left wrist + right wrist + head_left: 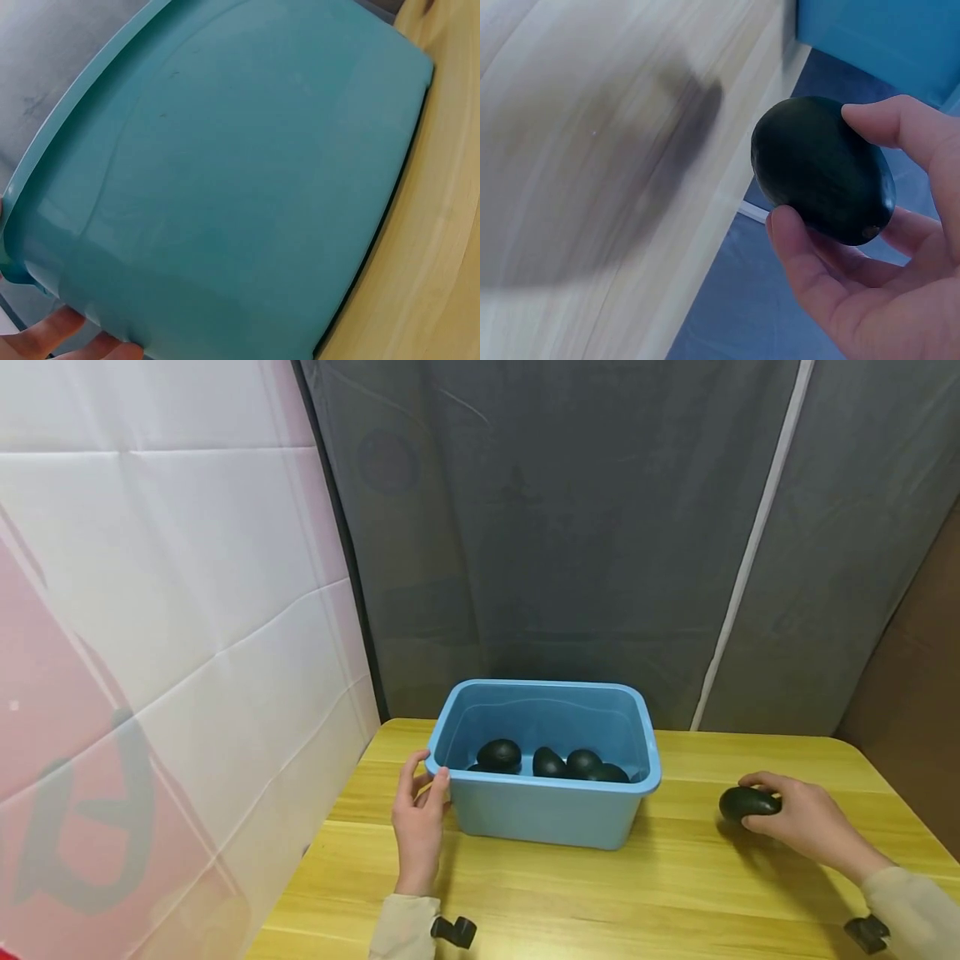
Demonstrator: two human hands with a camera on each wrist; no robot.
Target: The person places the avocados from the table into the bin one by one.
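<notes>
Blue plastic tub (547, 814) sits on the wooden table (675, 893), with several dark avocados (551, 762) lying in its bottom. Head view: left hand (420, 827) rests against the tub's left front corner, thumb hooked over the rim, fingers on the outer wall. Right hand (806, 822) is well right of the tub, fingers curled round a dark avocado (748, 803) just above the tabletop. Left wrist view: tub wall (240, 195) fills the frame, fingertips (67, 341) touch its lower edge, table (442, 247) alongside. Right wrist view: avocado (821, 169) is pinched between thumb (889, 124) and fingers (802, 259), seated toward the fingertips; blurred table (592, 187) behind, tub corner (877, 37) at top. No labels or readable writing on anything.
</notes>
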